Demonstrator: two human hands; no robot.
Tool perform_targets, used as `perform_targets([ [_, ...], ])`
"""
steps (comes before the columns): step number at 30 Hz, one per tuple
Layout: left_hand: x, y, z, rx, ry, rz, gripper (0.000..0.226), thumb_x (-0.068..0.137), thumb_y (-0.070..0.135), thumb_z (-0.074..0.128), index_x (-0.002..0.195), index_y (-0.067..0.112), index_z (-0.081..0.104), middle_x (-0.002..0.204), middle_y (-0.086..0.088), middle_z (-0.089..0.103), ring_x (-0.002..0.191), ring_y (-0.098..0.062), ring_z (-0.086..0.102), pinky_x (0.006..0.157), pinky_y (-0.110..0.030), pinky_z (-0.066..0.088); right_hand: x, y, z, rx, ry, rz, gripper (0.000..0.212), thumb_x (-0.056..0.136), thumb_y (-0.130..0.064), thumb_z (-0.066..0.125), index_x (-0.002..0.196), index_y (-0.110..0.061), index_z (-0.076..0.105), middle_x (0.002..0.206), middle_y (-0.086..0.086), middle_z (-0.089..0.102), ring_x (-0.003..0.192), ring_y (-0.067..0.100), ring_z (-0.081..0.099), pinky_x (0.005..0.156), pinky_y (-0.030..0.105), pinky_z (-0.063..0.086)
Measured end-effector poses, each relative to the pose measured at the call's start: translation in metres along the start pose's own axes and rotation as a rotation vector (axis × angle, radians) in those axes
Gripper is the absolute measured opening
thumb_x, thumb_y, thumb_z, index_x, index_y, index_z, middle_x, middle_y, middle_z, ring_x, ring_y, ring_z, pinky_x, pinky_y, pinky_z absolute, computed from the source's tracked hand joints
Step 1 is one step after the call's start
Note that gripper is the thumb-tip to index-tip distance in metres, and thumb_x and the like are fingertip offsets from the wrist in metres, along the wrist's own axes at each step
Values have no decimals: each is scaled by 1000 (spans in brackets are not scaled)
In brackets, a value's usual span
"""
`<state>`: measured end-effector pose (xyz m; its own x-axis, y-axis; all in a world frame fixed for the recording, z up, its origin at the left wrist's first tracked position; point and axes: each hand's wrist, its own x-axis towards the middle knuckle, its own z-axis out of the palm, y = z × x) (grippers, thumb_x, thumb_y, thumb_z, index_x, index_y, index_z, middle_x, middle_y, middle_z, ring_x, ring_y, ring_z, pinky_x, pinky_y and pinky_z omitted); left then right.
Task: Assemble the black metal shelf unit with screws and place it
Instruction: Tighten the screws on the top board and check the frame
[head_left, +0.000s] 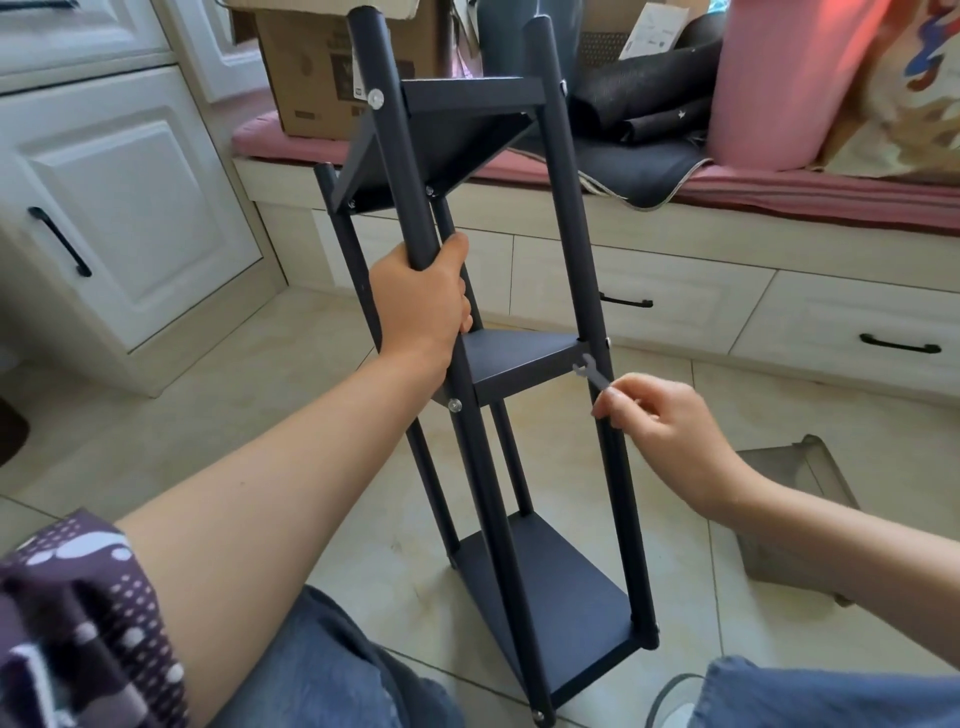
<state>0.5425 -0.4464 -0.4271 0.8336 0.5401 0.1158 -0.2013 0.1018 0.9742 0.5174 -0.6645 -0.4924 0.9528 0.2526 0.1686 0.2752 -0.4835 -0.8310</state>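
The black metal shelf unit (563, 218) stands tilted on the tiled floor between my knees, with three shelves joined to round posts. Silver screw heads (455, 405) show on the near post. My left hand (421, 301) grips the near left post just above the middle shelf (514, 358). My right hand (660, 431) pinches a small flat silver wrench (589, 371). The wrench's jaw sits at the joint where the middle shelf meets the right post.
A window seat with a pink cushion (810, 189), a cardboard box (322, 67) and piled fabrics runs behind the shelf. White cabinets (119, 208) stand at the left, drawers (857, 332) under the seat. A grey plastic bin (789, 514) lies on the floor at the right.
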Motion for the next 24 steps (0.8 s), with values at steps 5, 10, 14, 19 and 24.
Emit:
perform_targets([
  [5, -3, 3, -1, 8, 0, 0, 28, 95, 15, 63, 72, 12, 47, 47, 4, 39, 37, -12, 35, 39, -23, 34, -26, -5, 15, -42, -182, -27, 23, 97, -16, 58, 79, -18, 73, 68, 4, 61, 57, 12, 44, 56, 23, 38],
  [10, -4, 3, -1, 20, 0, 3, 29, 95, 13, 62, 71, 12, 45, 46, 4, 38, 37, -12, 34, 39, -23, 33, -34, 2, 33, -141, -230, -42, 20, 95, -13, 61, 82, -9, 76, 72, 2, 62, 66, 8, 50, 64, 16, 38],
  [14, -2, 3, -1, 32, 7, 15, 30, 94, 11, 61, 69, 12, 44, 47, 4, 37, 38, -12, 34, 40, -23, 33, -27, 0, 43, -138, -223, -29, 23, 96, -9, 55, 84, -11, 75, 59, -10, 55, 57, 1, 50, 55, 12, 36],
  [19, 0, 2, 0, 50, 19, 22, 29, 93, 9, 60, 69, 12, 44, 49, 2, 36, 38, -13, 33, 41, -24, 32, -11, -9, 57, -76, -201, -19, 25, 98, -13, 53, 85, -15, 75, 54, -5, 52, 47, 10, 35, 47, 19, 31],
  [24, 1, 1, 0, 49, 17, 35, 30, 93, 7, 59, 68, 12, 43, 49, 2, 36, 38, -13, 34, 40, -23, 32, 0, -16, 70, -22, -179, -7, 26, 98, -12, 52, 87, -15, 75, 60, -6, 59, 45, 10, 36, 45, 18, 31],
])
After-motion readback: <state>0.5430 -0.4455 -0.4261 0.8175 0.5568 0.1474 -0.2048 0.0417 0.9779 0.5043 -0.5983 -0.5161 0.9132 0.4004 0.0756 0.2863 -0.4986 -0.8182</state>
